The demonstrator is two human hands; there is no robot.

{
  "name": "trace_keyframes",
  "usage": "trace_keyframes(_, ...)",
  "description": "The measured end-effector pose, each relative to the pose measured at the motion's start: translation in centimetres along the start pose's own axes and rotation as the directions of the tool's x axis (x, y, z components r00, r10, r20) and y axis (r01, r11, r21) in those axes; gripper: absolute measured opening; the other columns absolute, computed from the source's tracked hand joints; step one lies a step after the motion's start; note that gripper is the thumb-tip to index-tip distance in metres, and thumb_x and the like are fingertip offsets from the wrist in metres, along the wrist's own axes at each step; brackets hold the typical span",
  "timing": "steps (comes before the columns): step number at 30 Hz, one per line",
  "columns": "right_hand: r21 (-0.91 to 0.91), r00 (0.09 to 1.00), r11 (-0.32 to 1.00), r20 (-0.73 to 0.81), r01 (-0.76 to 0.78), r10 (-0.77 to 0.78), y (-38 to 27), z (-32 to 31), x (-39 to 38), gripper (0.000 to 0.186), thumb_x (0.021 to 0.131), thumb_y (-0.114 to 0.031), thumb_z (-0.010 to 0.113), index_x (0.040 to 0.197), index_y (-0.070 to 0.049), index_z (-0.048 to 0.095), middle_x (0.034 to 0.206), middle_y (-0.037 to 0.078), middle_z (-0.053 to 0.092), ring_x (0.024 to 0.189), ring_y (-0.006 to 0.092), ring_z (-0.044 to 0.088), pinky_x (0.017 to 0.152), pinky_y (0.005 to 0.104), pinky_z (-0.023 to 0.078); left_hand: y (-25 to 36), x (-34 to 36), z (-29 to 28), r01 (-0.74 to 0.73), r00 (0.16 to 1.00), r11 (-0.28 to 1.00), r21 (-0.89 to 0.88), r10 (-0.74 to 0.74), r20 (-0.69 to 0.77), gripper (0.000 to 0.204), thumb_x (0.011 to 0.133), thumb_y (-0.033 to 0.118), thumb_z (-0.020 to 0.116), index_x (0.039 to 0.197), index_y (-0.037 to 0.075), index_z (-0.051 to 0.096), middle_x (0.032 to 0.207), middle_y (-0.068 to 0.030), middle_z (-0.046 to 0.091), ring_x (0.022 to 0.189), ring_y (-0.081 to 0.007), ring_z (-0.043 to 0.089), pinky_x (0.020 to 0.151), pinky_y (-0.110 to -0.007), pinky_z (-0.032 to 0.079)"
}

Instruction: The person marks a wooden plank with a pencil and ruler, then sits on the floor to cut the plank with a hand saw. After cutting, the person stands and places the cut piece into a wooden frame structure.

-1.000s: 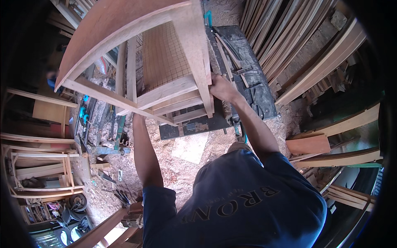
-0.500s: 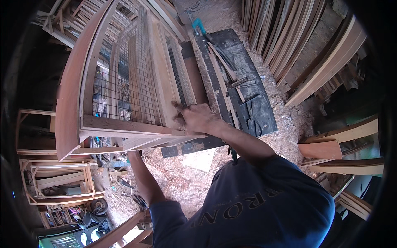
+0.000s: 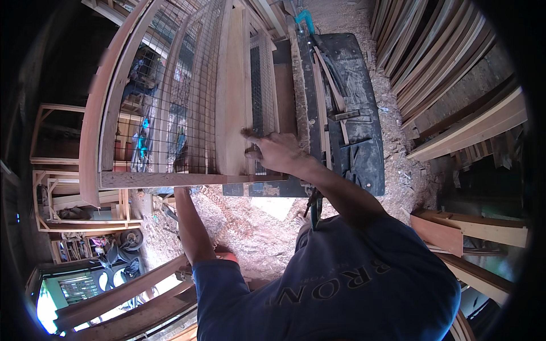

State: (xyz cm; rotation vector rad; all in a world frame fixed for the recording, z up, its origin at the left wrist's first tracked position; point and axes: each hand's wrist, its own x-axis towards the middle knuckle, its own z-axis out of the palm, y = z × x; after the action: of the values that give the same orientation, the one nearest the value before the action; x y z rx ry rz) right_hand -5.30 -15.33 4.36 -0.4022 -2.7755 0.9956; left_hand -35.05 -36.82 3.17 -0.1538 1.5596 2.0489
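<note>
A large wooden frame with wire mesh stands in front of me, with a pale flat board along its right part. My right hand lies over this board near its close end. Its index finger is stretched out and the thumb stands apart, both touching the wood; the fingertips look dark. My left arm passes beneath the frame's near rail. Behind the mesh, my left hand shows only dimly, and its fingers cannot be made out.
Right of the frame is a dark workbench bearing wooden strips, a hammer and a teal clamp. Long planks lean at the far right. Shavings cover the floor. Smaller wooden frames stand at the left.
The view has shifted, and the mesh frame now appears flatter to me. My left hand shows through the mesh instead of below the near rail. My right hand stays on the board.
</note>
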Motion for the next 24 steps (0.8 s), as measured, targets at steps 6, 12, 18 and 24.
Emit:
trace_keyframes(6,0.092,0.961,0.995,-0.276,0.024,0.002,-0.5,2.0,-0.3,0.064,0.094,-0.042,0.058,0.145,-0.009,0.038,0.114,0.021,0.063,0.096,0.0377,0.067,0.081,0.0454,0.055,0.1,0.2,-0.5,0.008,1.000,0.999,-0.041,-0.007,0.019,0.044,0.101,0.027,0.046,0.139,0.005,0.041,0.130,-0.0147,0.055,0.116,-0.0272,0.057,0.102,-0.046,0.048)
trace_keyframes(12,0.238,0.946,0.951,-0.205,-0.199,0.250,-2.7,3.1,-0.5,0.064,0.092,-0.043,0.059,0.144,-0.011,0.040,0.134,0.025,0.051,0.114,0.0408,0.059,0.095,0.0475,0.050,0.0,0.6,-1.5,0.040,0.997,0.997,-0.059,-0.036,0.073,0.044,0.101,0.027,0.046,0.139,0.006,0.041,0.129,-0.0147,0.056,0.116,-0.0272,0.057,0.102,-0.046,0.048)
trace_keyframes(18,0.286,0.883,0.951,-0.406,-0.119,0.233,-4.3,4.5,-0.2,0.055,0.091,-0.028,0.056,0.142,-0.014,0.045,0.121,0.028,0.060,0.106,0.0435,0.061,0.096,0.0467,0.048,-0.4,0.9,-2.8,0.096,0.985,0.991,-0.094,-0.081,0.152,0.044,0.101,0.027,0.047,0.139,0.006,0.041,0.129,-0.0148,0.056,0.115,-0.0271,0.058,0.102,-0.046,0.049)
trace_keyframes(24,0.414,0.824,0.873,-0.378,-0.258,0.423,-4.4,6.7,0.0,0.049,0.086,-0.011,0.053,0.135,-0.015,0.056,0.116,0.025,0.064,0.106,0.0379,0.064,0.094,0.0419,0.050,-1.2,1.9,-2.2,0.169,0.961,0.981,-0.095,-0.142,0.239,0.044,0.101,0.027,0.047,0.139,0.006,0.041,0.129,-0.0148,0.056,0.115,-0.0271,0.058,0.101,-0.046,0.049)
